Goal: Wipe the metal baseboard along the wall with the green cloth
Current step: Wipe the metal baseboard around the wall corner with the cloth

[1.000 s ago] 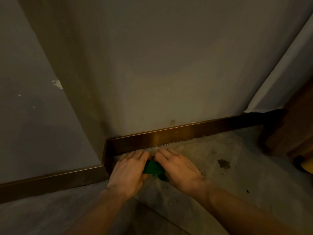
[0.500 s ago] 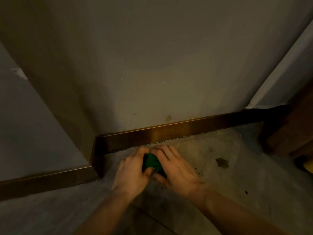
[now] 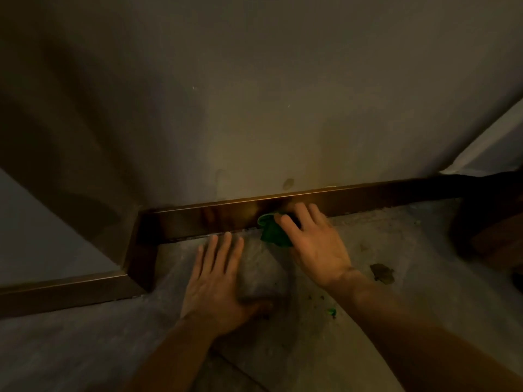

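Note:
A bronze-coloured metal baseboard (image 3: 198,219) runs along the foot of the grey wall and turns a corner at the left. My right hand (image 3: 314,241) presses a bunched green cloth (image 3: 273,232) against the baseboard's lower face, fingers spread over the cloth. Part of the cloth is hidden under that hand. My left hand (image 3: 218,275) lies flat on the concrete floor just in front of the baseboard, palm down, fingers apart, holding nothing.
The wall (image 3: 254,108) rises straight ahead. The concrete floor (image 3: 396,244) is dusty, with a dark stain (image 3: 382,273) and a small green scrap (image 3: 331,311) to the right. A dark brown wooden object (image 3: 495,233) stands at the far right.
Both hands were together on the cloth on the floor. Now my right hand alone has carried the cloth up against the baseboard, and my left hand has let go and rests flat.

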`<state>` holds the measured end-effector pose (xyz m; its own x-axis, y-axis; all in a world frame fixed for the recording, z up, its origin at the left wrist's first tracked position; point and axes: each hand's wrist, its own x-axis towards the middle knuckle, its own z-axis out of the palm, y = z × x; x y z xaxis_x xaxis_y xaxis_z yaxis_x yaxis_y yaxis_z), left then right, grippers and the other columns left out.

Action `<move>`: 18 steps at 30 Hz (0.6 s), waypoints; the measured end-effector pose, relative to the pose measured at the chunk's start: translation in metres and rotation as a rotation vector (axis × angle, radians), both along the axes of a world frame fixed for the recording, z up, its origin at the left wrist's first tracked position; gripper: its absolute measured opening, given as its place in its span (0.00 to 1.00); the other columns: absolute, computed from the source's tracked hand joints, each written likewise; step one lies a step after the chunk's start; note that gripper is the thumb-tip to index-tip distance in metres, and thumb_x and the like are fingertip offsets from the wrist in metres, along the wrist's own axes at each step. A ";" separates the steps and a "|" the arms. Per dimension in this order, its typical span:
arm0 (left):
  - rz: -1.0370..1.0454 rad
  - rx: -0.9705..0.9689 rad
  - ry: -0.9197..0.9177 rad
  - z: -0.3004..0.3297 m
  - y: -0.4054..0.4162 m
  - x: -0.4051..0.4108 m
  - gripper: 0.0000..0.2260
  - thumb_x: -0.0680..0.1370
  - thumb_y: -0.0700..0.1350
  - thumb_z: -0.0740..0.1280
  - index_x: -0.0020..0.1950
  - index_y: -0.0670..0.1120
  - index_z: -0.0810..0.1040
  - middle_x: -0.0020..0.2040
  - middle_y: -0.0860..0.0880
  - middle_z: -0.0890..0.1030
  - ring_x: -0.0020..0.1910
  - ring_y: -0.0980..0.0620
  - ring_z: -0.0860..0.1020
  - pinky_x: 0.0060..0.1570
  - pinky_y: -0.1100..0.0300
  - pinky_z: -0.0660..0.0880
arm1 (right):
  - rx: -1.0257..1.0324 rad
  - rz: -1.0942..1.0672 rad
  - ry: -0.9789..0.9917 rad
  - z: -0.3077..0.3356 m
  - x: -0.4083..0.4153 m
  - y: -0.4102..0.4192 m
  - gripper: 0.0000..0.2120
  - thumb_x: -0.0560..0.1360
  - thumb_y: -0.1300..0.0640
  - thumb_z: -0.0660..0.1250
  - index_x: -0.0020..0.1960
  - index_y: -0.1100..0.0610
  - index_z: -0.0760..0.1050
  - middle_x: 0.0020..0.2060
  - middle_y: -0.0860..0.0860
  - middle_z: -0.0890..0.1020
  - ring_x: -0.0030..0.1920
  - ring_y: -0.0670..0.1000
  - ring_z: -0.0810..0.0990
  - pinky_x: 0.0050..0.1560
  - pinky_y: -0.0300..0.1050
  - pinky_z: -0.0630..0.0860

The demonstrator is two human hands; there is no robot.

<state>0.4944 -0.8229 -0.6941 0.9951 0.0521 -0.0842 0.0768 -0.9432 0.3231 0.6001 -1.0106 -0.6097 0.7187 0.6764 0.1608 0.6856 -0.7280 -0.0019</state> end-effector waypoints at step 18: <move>-0.048 0.039 0.082 -0.018 0.001 -0.001 0.58 0.63 0.86 0.50 0.77 0.55 0.25 0.78 0.48 0.24 0.74 0.46 0.21 0.77 0.40 0.31 | 0.010 -0.376 0.018 -0.015 0.035 -0.029 0.29 0.66 0.59 0.78 0.62 0.57 0.69 0.59 0.58 0.69 0.53 0.58 0.72 0.44 0.52 0.79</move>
